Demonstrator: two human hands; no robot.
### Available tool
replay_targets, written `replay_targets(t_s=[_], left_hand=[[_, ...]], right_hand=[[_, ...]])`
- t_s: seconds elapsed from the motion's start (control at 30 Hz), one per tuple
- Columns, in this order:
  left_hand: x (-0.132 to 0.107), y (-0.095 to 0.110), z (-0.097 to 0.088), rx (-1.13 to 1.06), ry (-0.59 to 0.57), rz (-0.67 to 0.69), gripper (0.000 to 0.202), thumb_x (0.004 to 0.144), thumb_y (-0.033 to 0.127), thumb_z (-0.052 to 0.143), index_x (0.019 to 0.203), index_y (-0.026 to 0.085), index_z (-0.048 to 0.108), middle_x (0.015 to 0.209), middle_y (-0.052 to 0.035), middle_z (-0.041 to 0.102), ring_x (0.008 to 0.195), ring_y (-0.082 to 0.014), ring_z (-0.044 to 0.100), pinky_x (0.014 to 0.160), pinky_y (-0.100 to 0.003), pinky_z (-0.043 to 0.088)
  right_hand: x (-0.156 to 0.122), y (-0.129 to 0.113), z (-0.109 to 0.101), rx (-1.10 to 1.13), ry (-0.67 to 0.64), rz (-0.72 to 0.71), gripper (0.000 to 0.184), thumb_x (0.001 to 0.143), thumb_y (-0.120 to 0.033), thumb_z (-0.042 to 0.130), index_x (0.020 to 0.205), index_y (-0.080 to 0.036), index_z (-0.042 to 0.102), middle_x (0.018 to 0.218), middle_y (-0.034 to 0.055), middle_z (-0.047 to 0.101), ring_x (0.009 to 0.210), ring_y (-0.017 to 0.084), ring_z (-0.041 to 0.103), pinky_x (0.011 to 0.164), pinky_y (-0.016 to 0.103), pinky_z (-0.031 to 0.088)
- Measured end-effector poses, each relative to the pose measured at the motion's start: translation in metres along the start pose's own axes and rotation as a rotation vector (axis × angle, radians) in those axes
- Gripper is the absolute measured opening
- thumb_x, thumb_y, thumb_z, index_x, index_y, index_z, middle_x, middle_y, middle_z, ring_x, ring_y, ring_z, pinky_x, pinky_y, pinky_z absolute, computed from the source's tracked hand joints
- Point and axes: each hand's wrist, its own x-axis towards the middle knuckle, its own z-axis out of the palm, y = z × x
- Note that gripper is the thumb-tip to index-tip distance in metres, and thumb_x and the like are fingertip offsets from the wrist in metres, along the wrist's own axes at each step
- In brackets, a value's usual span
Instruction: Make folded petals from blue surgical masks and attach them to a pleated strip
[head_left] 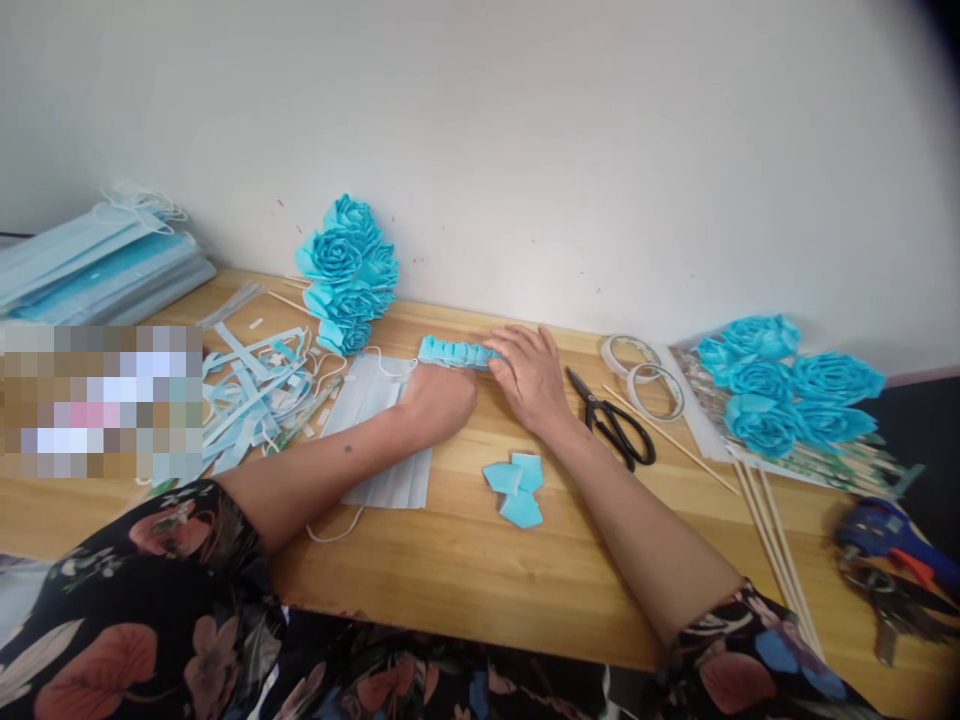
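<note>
A narrow row of folded blue mask-fabric pieces (454, 350) lies toward the back of the wooden table. Just in front of it my left hand (441, 402) is curled like a fist; its fingertips are hidden, and what it holds, if anything, does not show. My right hand (531, 378) reaches over the row's right end with its fingers stretched out, touching or nearly touching it. Under my left forearm lies a pale blue face mask (386, 485) with white ear loops. Several cut blue petal-shaped pieces (517, 487) lie in front of my right hand, partly overlapping.
Black-handled scissors (611, 420) and tape rolls (656, 390) lie right of my right hand. Blue fabric roses (349, 270) stand by the wall, with more roses (765, 385) at right near sticks (772, 540) and a glue gun (889, 540). Scraps (247, 400) and stacked masks (97, 260) occupy the left.
</note>
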Motion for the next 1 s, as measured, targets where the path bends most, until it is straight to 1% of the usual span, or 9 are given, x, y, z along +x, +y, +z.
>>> replay_targets(t_s=[0.1, 0.2, 0.33, 0.4, 0.5, 0.6, 0.77, 0.9, 1.0], left_hand=[[0.001, 0.0, 0.0, 0.009, 0.016, 0.018, 0.03, 0.092, 0.011, 0.04, 0.102, 0.004, 0.067, 0.086, -0.0197, 0.072, 0.087, -0.0303, 0.07, 0.071, -0.036, 0.048], [0.002, 0.0, 0.002, -0.005, 0.017, 0.037, 0.029, 0.089, 0.006, 0.04, 0.096, 0.005, 0.068, 0.087, -0.0195, 0.072, 0.086, -0.0288, 0.07, 0.071, -0.035, 0.048], [0.002, 0.0, 0.005, -0.025, -0.002, 0.049, 0.029, 0.088, 0.006, 0.041, 0.089, 0.007, 0.069, 0.085, -0.0186, 0.072, 0.082, -0.0289, 0.07, 0.068, -0.035, 0.047], [0.002, 0.0, 0.006, -0.023, 0.012, 0.051, 0.029, 0.087, 0.006, 0.041, 0.089, 0.007, 0.069, 0.085, -0.0186, 0.072, 0.083, -0.0297, 0.07, 0.069, -0.036, 0.048], [0.002, 0.0, 0.005, -0.008, 0.049, 0.045, 0.028, 0.088, 0.006, 0.04, 0.093, 0.006, 0.068, 0.091, -0.02, 0.072, 0.087, -0.0299, 0.07, 0.073, -0.037, 0.049], [0.002, 0.0, 0.003, 0.009, 0.052, 0.041, 0.029, 0.089, 0.007, 0.04, 0.098, 0.005, 0.067, 0.097, -0.0211, 0.072, 0.09, -0.0302, 0.069, 0.076, -0.038, 0.049], [0.002, -0.002, 0.004, 0.024, 0.054, 0.049, 0.029, 0.091, 0.013, 0.041, 0.099, 0.005, 0.068, 0.092, -0.0207, 0.072, 0.091, -0.0319, 0.069, 0.076, -0.039, 0.049], [0.001, -0.002, 0.006, -0.022, 0.019, 0.025, 0.031, 0.094, 0.02, 0.04, 0.095, 0.006, 0.068, 0.086, -0.0207, 0.072, 0.082, -0.0297, 0.07, 0.066, -0.035, 0.049], [0.0, 0.002, 0.006, -0.029, -0.001, 0.006, 0.032, 0.094, 0.02, 0.04, 0.096, 0.006, 0.069, 0.086, -0.0209, 0.072, 0.082, -0.0299, 0.071, 0.065, -0.033, 0.049]], right_hand=[[0.001, -0.002, 0.001, -0.05, -0.029, -0.008, 0.041, 0.103, -0.044, 0.034, 0.12, -0.027, 0.068, 0.136, 0.0052, 0.063, 0.131, 0.026, 0.048, 0.117, 0.053, 0.021], [0.002, -0.007, 0.002, -0.108, -0.084, -0.025, 0.039, 0.102, -0.044, 0.039, 0.117, -0.026, 0.07, 0.14, 0.0072, 0.059, 0.134, 0.03, 0.045, 0.116, 0.058, 0.02], [0.003, -0.013, 0.0, -0.125, -0.135, -0.031, 0.039, 0.101, -0.045, 0.041, 0.118, -0.025, 0.069, 0.144, 0.0095, 0.055, 0.136, 0.034, 0.043, 0.114, 0.063, 0.021], [0.003, -0.013, -0.001, -0.108, -0.11, -0.027, 0.042, 0.101, -0.046, 0.038, 0.126, -0.025, 0.064, 0.144, 0.0094, 0.055, 0.136, 0.032, 0.044, 0.115, 0.062, 0.021], [0.002, -0.013, -0.001, -0.077, -0.03, -0.016, 0.048, 0.102, -0.048, 0.033, 0.138, -0.024, 0.054, 0.144, 0.0097, 0.055, 0.136, 0.029, 0.044, 0.119, 0.057, 0.018], [0.002, -0.012, -0.002, -0.051, 0.014, -0.004, 0.049, 0.103, -0.047, 0.029, 0.14, -0.022, 0.051, 0.142, 0.0098, 0.057, 0.135, 0.027, 0.045, 0.119, 0.054, 0.017], [0.002, -0.014, -0.005, -0.021, 0.089, 0.03, 0.039, 0.104, -0.041, 0.032, 0.126, -0.024, 0.058, 0.128, 0.0068, 0.067, 0.125, 0.024, 0.054, 0.12, 0.048, 0.018], [0.0, -0.011, -0.007, -0.031, 0.134, 0.074, 0.035, 0.104, -0.039, 0.032, 0.104, -0.025, 0.064, 0.11, 0.0045, 0.071, 0.109, 0.021, 0.061, 0.12, 0.045, 0.019], [-0.002, -0.005, -0.007, -0.014, 0.176, 0.118, 0.036, 0.104, -0.038, 0.031, 0.094, -0.025, 0.063, 0.098, 0.0034, 0.071, 0.098, 0.02, 0.062, 0.118, 0.043, 0.021]])
